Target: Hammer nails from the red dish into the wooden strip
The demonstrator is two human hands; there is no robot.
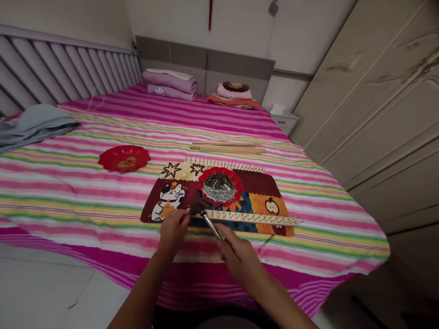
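Note:
My right hand [238, 256] is wrapped around the metal handle of a hammer [211, 225]. The dark hammer head [198, 206] is over the left end of a wooden strip [222, 215] with a row of nails standing up along it. Beside that end, my left hand [174, 228] is closed in a pinch; what lies between its fingertips is hidden. Just beyond the strip, a red scalloped dish [241, 187] holds a heap of loose nails [219, 186]. Underneath is a patterned mat [152, 196] with a cat picture.
Another nail-studded strip [226, 165] lies along the mat's far edge. Several plain wooden strips [229, 148] are behind it. A second red dish [120, 159] sits left on the striped bed [68, 183]. Grey cloth [37, 123] and folded bedding [171, 84] lie farther off.

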